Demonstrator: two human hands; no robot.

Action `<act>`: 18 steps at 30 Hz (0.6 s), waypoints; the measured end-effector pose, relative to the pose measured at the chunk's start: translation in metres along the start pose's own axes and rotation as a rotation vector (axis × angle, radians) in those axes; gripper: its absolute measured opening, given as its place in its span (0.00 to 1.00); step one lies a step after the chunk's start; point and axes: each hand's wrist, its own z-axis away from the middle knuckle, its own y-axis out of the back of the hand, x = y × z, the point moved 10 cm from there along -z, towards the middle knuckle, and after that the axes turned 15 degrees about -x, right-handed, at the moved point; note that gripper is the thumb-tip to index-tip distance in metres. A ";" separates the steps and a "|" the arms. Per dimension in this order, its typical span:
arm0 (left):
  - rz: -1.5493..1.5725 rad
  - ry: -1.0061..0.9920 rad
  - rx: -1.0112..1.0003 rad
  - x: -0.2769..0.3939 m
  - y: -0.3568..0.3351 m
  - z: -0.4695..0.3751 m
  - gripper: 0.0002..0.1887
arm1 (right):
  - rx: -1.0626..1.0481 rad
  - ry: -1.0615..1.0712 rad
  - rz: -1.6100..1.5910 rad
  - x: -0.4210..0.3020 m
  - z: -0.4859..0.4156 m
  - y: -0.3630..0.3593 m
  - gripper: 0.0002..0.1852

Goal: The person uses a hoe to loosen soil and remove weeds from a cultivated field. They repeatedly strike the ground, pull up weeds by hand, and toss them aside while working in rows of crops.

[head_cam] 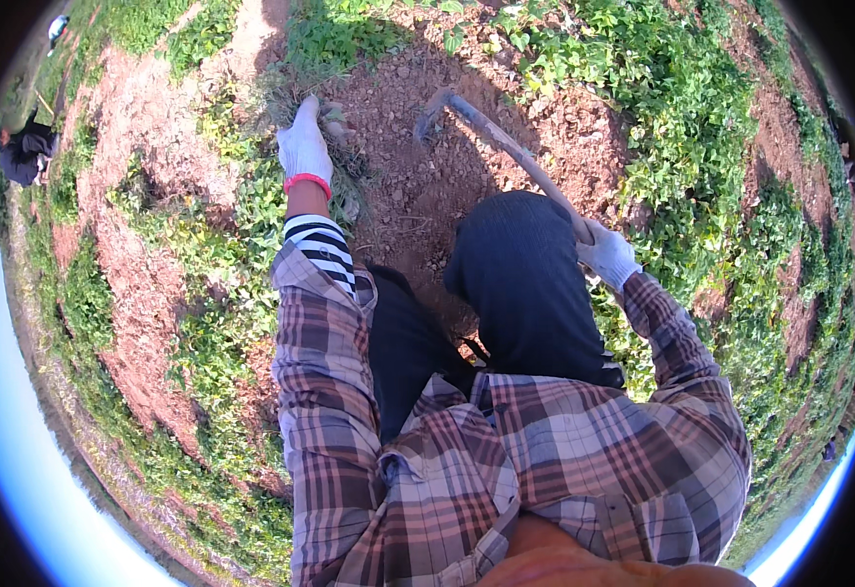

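Note:
My right hand (607, 253), in a white knit glove, grips the end of the wooden handle (519, 154) of a short hoe beside my right knee. The hoe's metal head (433, 116) rests on loose reddish-brown soil (405, 183). My left hand (306, 143), gloved in white with a pink-red band at the wrist, reaches forward to the left of the hoe. Wispy dry weeds (277, 95) lie against and around it. Its fingers are mostly hidden, so I cannot tell whether they hold any weeds.
Low, leafy green vines (662, 103) cover the ground on the right, with more vines (251, 308) on the left. Bare soil strips (141, 315) run between them. A person in dark clothes (28, 152) bends over at far left. My bent knee (519, 249) stands close to the hoe handle.

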 end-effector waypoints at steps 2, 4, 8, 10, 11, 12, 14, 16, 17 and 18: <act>0.087 -0.019 -0.185 0.001 -0.016 -0.006 0.25 | 0.113 0.035 -0.053 -0.024 0.001 0.017 0.35; -0.023 -0.007 -0.003 -0.003 0.001 -0.007 0.26 | 0.242 0.195 -0.100 -0.055 -0.007 0.030 0.38; 0.056 -0.020 -0.055 -0.011 0.005 -0.013 0.23 | 0.455 0.235 0.038 -0.080 -0.043 0.029 0.41; 0.157 -0.014 -0.099 -0.016 0.001 -0.017 0.21 | 0.328 0.078 0.204 -0.066 -0.062 0.010 0.37; 0.172 0.013 -0.077 -0.021 0.002 -0.019 0.20 | 0.222 0.016 0.252 -0.053 -0.066 -0.001 0.34; 0.188 0.036 -0.089 -0.025 0.001 -0.020 0.21 | 0.164 -0.014 0.287 -0.044 -0.062 -0.009 0.31; 0.128 -0.017 -0.068 -0.021 0.003 -0.024 0.21 | 0.222 0.044 0.162 -0.029 -0.034 -0.009 0.25; 0.147 -0.020 -0.095 -0.025 0.000 -0.026 0.21 | 0.135 -0.007 0.016 -0.007 -0.009 -0.010 0.26; 0.155 0.017 -0.150 -0.028 -0.003 -0.030 0.21 | 0.098 0.007 -0.054 -0.003 0.002 -0.008 0.28; 0.153 -0.035 -0.131 -0.024 0.000 -0.032 0.20 | 0.120 0.018 -0.139 -0.001 0.013 -0.004 0.29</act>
